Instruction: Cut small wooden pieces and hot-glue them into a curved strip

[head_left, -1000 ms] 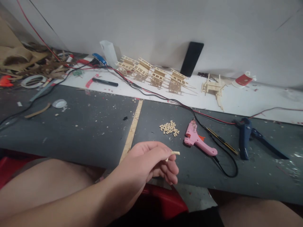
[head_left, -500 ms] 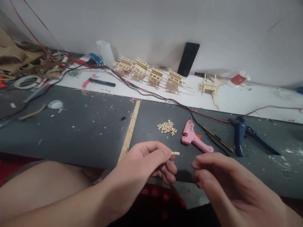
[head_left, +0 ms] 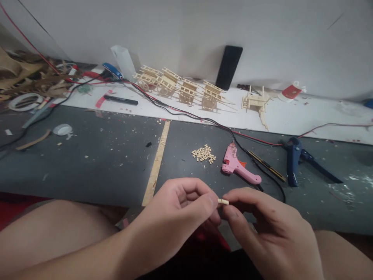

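My left hand (head_left: 189,206) pinches a short, pale wooden stick (head_left: 223,202) between thumb and forefinger, its end sticking out to the right. A thin dark mark crosses the stick near its middle. From the right, my right hand (head_left: 262,221) closes thumb and forefinger around the free end. Just beyond the hands, a small pile of cut wooden bits (head_left: 204,154) lies on the dark grey table (head_left: 116,155). A pink glue gun (head_left: 237,165) rests to the right of that pile.
Several small wooden cart models (head_left: 186,91) and another wooden model (head_left: 256,101) stand on a white strip along the wall. Black and red cables (head_left: 186,112) cross the table. A dark blue tool (head_left: 293,161) and a yellow-black cutter (head_left: 266,165) lie right. A wooden strip (head_left: 157,163) lies left of the pile.
My right hand has moved left, its fingertips coming together at the stick's end. My left hand with the stick has shifted slightly down and right. The camera view has moved a little.
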{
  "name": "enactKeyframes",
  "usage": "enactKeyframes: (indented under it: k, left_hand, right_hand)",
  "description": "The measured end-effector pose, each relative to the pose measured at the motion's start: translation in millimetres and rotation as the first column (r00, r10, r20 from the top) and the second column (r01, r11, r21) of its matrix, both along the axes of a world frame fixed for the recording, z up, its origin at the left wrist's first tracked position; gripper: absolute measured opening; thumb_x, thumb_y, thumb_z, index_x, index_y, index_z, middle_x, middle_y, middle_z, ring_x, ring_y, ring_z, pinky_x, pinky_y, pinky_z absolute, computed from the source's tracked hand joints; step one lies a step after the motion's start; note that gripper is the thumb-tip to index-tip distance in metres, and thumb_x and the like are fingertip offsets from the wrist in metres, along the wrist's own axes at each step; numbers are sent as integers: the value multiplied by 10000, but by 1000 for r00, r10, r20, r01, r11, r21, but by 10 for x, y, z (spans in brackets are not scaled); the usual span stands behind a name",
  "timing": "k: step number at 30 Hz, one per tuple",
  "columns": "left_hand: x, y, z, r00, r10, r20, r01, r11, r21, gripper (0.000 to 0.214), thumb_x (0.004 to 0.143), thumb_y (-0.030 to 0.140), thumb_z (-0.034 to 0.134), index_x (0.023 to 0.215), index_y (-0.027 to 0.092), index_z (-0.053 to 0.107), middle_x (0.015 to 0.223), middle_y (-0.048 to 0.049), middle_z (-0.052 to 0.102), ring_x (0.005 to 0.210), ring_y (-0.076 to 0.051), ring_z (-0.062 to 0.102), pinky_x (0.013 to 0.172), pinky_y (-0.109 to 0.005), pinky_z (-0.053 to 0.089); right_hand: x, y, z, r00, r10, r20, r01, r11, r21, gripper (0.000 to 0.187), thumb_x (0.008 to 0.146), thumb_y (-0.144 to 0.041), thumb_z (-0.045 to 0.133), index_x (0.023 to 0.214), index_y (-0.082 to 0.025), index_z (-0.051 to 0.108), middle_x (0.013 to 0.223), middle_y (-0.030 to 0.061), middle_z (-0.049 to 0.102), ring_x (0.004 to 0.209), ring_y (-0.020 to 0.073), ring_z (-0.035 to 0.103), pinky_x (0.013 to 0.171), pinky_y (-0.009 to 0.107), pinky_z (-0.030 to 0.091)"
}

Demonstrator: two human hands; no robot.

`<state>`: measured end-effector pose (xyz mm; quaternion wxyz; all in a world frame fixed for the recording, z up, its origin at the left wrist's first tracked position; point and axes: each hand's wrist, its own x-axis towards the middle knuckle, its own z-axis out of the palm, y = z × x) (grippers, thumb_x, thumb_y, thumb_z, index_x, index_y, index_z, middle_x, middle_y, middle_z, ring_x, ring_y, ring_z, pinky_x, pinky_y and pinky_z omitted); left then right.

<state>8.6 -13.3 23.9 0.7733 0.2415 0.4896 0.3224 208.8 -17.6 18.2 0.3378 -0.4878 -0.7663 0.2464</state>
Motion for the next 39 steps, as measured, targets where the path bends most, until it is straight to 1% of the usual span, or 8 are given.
enactKeyframes:
  k: [8,13,18,21,23,27,32,39]
  left_hand:
    - [0,-31,-31,999,-4,48,3,1000,18,202,939,279,833,788,161,771,722,-22,780,668,-134,753,645,-198,569]
    - [6,-22,2,999,12,52,-11,1000,-13,196,934,289,840,811,157,764,743,-23,776,667,-132,734,658,-206,577]
    - [11,-23,-52,988,156,17,-156,987,-34,252,1068,328,616,950,157,757,794,-65,795,718,-182,761,729,-274,616]
    - [4,-32,-122,973,219,67,-207,967,-151,282,1090,338,542,941,173,716,769,-69,778,663,-200,751,694,-309,619]
    - [4,-30,-143,980,195,44,-184,966,-183,279,1084,312,558,891,173,703,775,-66,766,662,-189,739,684,-295,612]
    - [-1,3,-116,993,120,-20,-122,988,-96,270,1056,224,668,792,166,669,797,-49,744,707,-141,714,712,-220,600]
    - [-40,50,-105,986,138,94,-135,990,-39,302,1139,271,644,859,159,658,836,-41,744,688,-110,709,681,-173,604]
    - [-76,11,-139,947,126,297,-101,990,-97,244,1140,250,645,907,186,670,786,-9,759,637,-122,742,653,-194,614]
  right_hand:
    - [-27,10,13,998,34,-55,-36,999,-33,210,1007,-180,684,866,-304,779,759,-91,810,580,91,740,588,133,597]
    - [-62,-7,-49,984,-54,-170,50,998,-27,175,975,-200,713,880,-328,785,730,-114,789,542,80,701,586,129,586]
    - [-40,-16,-51,964,-186,-187,174,981,-81,135,981,-262,739,899,-353,795,708,-128,792,564,83,751,602,135,585]
    - [14,-8,-65,963,-212,-169,201,976,-79,122,1001,-258,754,935,-348,802,723,-117,811,575,91,783,616,140,596]
    - [47,-5,-83,965,-199,-173,186,979,-85,120,1011,-245,759,973,-349,806,750,-112,822,583,99,792,638,149,627]
    - [67,-12,-114,964,-189,-188,172,980,-101,138,1022,-237,759,1008,-366,804,795,-120,833,608,95,799,674,150,659]
    - [61,-12,-93,954,-218,-207,205,975,-83,110,1021,-273,769,988,-367,816,759,-119,818,589,90,784,665,141,656]
    - [44,0,3,951,-255,-175,242,966,-95,101,985,-282,777,940,-359,824,758,-112,833,592,88,779,627,119,616]
